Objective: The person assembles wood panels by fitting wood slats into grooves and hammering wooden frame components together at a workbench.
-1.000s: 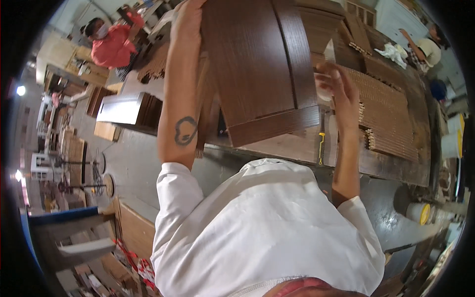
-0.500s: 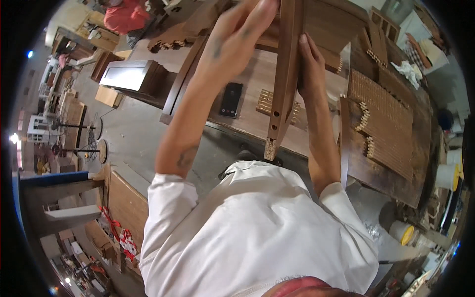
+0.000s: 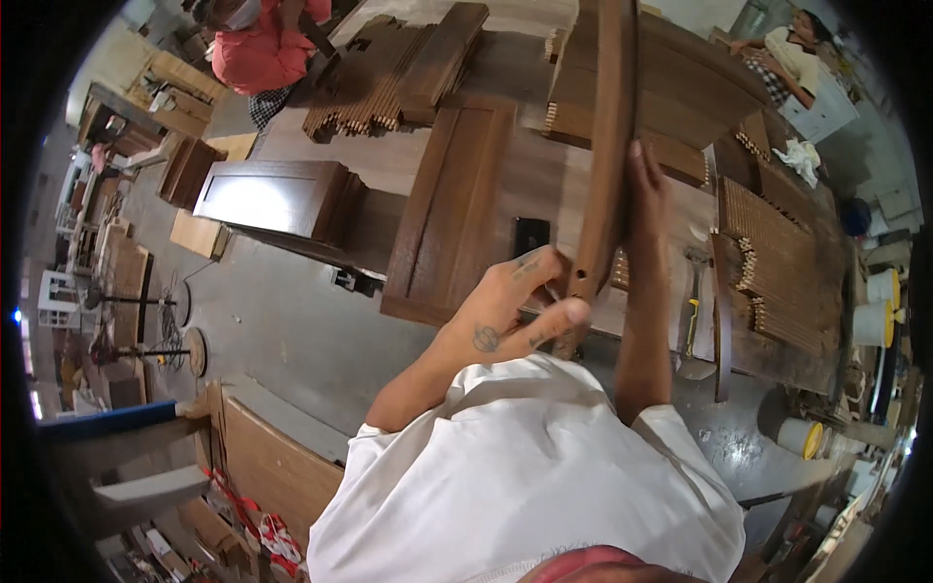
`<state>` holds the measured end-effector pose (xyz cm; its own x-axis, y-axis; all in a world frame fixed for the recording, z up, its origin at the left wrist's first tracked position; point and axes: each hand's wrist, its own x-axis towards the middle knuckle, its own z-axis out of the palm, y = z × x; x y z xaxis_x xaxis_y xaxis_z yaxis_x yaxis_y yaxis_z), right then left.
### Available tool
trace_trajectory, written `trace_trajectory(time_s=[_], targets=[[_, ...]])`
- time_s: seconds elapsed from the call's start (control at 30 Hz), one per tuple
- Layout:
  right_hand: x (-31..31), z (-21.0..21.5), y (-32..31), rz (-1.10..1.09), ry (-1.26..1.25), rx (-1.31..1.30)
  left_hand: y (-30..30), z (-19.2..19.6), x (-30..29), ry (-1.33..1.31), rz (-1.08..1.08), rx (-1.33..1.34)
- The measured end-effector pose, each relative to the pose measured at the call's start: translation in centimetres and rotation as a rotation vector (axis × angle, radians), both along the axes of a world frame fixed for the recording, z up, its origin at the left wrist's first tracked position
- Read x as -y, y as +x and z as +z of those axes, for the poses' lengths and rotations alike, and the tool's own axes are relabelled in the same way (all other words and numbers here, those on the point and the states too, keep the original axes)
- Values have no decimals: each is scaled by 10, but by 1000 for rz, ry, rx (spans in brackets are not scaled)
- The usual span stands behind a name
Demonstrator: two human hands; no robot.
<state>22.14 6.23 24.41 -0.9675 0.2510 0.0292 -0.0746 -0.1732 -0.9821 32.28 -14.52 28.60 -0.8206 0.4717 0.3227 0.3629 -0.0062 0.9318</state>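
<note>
A long dark-brown wooden rail (image 3: 610,126) stretches from the top edge of the view down toward my white shirt. A round hole shows in its face near the close end. My left hand (image 3: 515,306) is at that close end, its fingers curled behind the wood and the thumb across the front. Farther up, my right hand (image 3: 645,199) lies along the rail's right side, fingers pointing away from me and steadying it. Behind my left hand a black phone (image 3: 531,236) rests on the table, partly covered. A framed wooden panel (image 3: 452,204) lies left of the rail.
Stacked slats (image 3: 364,78) and a box-shaped wooden piece (image 3: 267,199) occupy the left side. On the right are more slats (image 3: 782,277), a yellow-handled hammer (image 3: 692,316) and a white-and-yellow bucket (image 3: 800,438). One person (image 3: 262,53) works at upper left, another (image 3: 789,63) at upper right.
My left hand has come down from the far part of the rail to its close end. The rail has shifted right in view, with my right hand still against its side.
</note>
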Motion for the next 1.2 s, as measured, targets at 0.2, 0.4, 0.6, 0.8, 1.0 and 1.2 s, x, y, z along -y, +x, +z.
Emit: trace_trajectory(time_s=[0.2, 0.4, 0.6, 0.8, 1.0, 1.2], targets=[[103, -42, 16, -116, 137, 198, -28, -49, 100, -166, 152, 84], [149, -87, 21, -174, 360, 386, -11, -118, 183, 80, -14, 747], [164, -135, 13, -167, 551, 325, 9, -147, 215, 151, 91, 907], [192, -150, 65, -133, 1159, 477, -2, -190, 250, -627, 550, 319], [210, -169, 93, -119, 1092, 468, -48, -239, 192, -511, 493, -51], [234, -175, 101, -142, 1142, 400, -62, -238, 182, -496, 499, 44]])
